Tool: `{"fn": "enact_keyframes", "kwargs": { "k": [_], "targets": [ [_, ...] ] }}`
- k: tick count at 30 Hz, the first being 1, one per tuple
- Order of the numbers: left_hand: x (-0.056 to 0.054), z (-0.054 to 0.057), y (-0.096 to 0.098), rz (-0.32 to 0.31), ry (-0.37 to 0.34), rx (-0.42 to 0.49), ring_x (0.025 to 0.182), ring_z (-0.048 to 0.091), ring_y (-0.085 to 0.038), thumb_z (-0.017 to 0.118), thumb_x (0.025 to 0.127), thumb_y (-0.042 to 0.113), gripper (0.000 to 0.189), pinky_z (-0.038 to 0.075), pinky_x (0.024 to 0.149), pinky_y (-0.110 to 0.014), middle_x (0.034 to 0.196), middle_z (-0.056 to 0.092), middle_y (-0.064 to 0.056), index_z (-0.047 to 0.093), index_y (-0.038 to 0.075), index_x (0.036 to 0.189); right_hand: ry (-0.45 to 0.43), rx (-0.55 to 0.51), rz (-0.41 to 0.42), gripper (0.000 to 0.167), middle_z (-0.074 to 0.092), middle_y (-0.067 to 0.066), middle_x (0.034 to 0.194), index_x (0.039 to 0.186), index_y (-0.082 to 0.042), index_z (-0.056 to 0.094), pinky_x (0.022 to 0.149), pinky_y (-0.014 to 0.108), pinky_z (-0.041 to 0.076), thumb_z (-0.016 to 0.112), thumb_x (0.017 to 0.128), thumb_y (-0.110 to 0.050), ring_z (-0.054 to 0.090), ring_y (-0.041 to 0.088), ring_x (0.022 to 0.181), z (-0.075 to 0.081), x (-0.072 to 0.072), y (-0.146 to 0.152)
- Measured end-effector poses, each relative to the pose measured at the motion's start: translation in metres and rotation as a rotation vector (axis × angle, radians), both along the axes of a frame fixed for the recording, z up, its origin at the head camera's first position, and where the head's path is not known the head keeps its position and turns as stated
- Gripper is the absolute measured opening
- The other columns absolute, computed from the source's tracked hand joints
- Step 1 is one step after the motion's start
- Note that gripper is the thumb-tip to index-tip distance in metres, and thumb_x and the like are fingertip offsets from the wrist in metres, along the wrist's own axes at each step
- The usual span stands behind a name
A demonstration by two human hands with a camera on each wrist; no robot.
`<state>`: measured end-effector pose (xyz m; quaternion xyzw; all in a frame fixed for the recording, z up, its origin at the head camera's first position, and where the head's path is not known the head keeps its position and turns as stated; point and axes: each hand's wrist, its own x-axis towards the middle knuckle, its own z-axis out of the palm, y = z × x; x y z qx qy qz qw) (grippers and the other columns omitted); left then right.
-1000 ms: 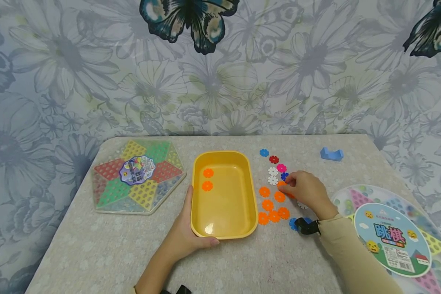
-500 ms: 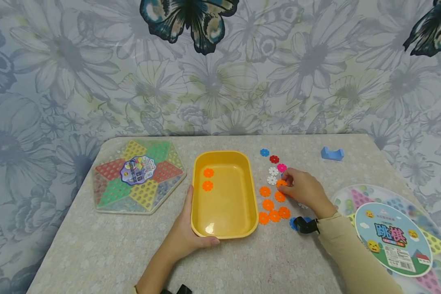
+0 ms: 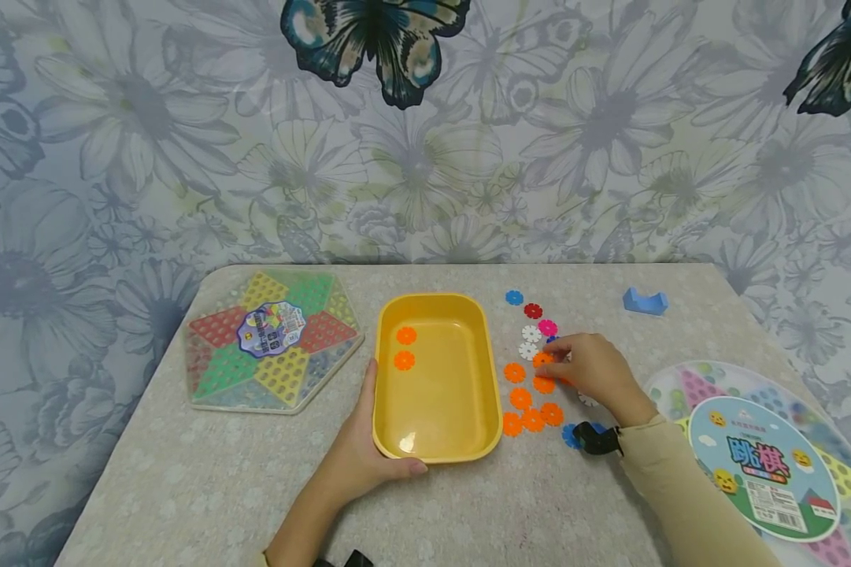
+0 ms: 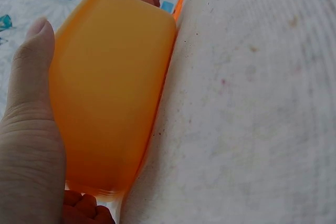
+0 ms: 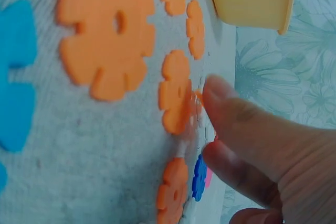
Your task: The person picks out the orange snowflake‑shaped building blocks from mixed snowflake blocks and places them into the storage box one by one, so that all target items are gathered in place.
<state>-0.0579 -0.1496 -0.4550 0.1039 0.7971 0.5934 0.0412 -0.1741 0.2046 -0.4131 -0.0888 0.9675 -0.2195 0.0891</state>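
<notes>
My left hand (image 3: 364, 441) holds the yellow plastic tray (image 3: 435, 453) at its near left corner, thumb along the near rim and fingers along the left side. In the left wrist view the tray's outer wall (image 4: 113, 87) fills the space beside the thumb. Two orange snowflake discs lie inside, one being the upper disc (image 3: 406, 335). My right hand (image 3: 598, 374) has thumb and forefinger at opposite edges of an orange snowflake disc (image 3: 542, 360). In the right wrist view that disc is mostly hidden behind the thumb (image 5: 226, 98). Several other orange discs (image 3: 520, 398) lie around it.
Behind the right fingers lie white (image 3: 530, 335), pink (image 3: 548, 327), red (image 3: 533, 311) and light blue discs (image 3: 514, 298). A boxed star-pattern board (image 3: 262, 382) lies left, a round game board (image 3: 761, 465) right. A blue plastic piece (image 3: 645, 302) sits at the back right.
The right thumb and forefinger have shifted slightly around the orange disc, which stays nearly in place. The left hand and tray have not moved; the head view has shifted a little.
</notes>
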Motion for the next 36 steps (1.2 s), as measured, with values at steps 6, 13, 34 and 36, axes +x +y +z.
{"fn": "enact_keyframes", "kwargs": {
  "k": [6,13,34,36],
  "targets": [
    [0.0,-0.001,0.0,-0.005,0.002,-0.001,0.139,0.042,-0.015,0.098,0.056,0.028,0.149,0.029,0.111,-0.015,0.166,0.015,0.008,-0.011,0.038,0.158,0.031,0.018,0.023,0.046,0.071,0.003,0.091,0.11,-0.009,0.076,0.066,0.03,0.049,0.084,0.077,-0.04,0.058,0.017,0.077,0.0,0.001,0.0],
    [-0.001,-0.002,0.001,-0.011,0.012,0.01,0.139,0.043,-0.017,0.098,0.056,0.028,0.149,0.03,0.111,-0.015,0.167,0.016,0.004,-0.01,0.035,0.159,0.108,0.052,0.064,0.032,0.067,0.0,0.081,0.094,-0.01,0.076,0.064,0.032,0.047,0.08,0.082,-0.039,0.055,0.016,0.071,-0.001,0.001,0.0],
    [0.001,0.0,0.001,0.019,-0.02,-0.061,0.145,0.035,-0.018,0.098,0.057,0.033,0.148,0.031,0.115,-0.03,0.167,0.013,0.006,-0.011,0.042,0.156,0.493,-0.056,0.3,0.03,0.065,-0.003,0.079,0.095,-0.013,0.075,0.054,0.024,0.041,0.079,0.083,-0.04,0.045,0.01,0.057,0.057,-0.005,-0.088],
    [0.001,0.0,0.001,0.016,-0.022,-0.057,0.145,0.036,-0.018,0.098,0.058,0.033,0.147,0.031,0.115,-0.03,0.167,0.013,0.006,-0.011,0.042,0.156,0.503,-0.051,0.348,0.031,0.065,-0.004,0.079,0.095,-0.013,0.074,0.055,0.023,0.042,0.078,0.084,-0.042,0.048,0.009,0.06,0.058,-0.004,-0.102]
  ]
}}
